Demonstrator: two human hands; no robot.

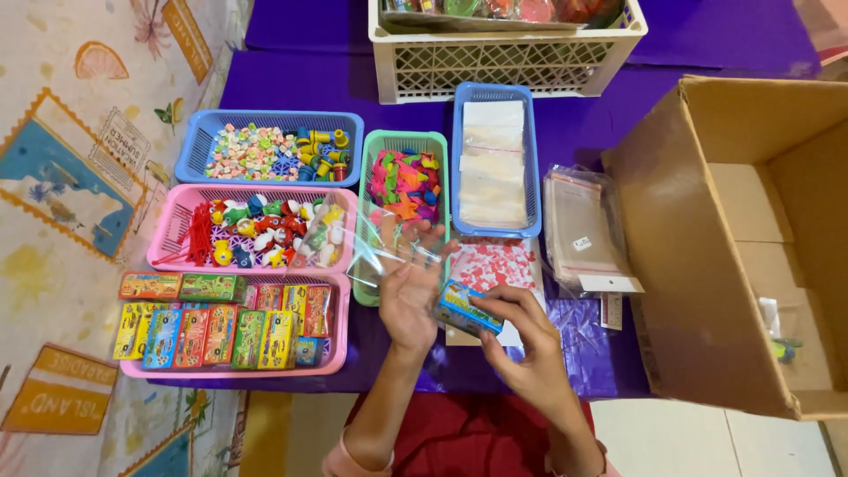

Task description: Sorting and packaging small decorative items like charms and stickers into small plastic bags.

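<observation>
Purple cloth [291, 84] covers the low table where the person sits, with a printed floor mat [79, 159] off to one side. At the centre, the right hand [521, 340] pinches a small blue box [465, 307] between thumb and fingers, its end turned toward a clear plastic bag [393, 252]. The left hand [408, 296] is spread flat under that bag, fingers apart and not clamped on it. Doing this well probably means keeping the bag's mouth open and the box lined up with it. Around them stand a green basket of balloons [405, 181], a pink basket of small boxes [231, 325], a pink basket of toys [256, 231], and blue baskets of beads [265, 150] and bags [493, 163]. An open cardboard carton [707, 238] stands nearby.
</observation>
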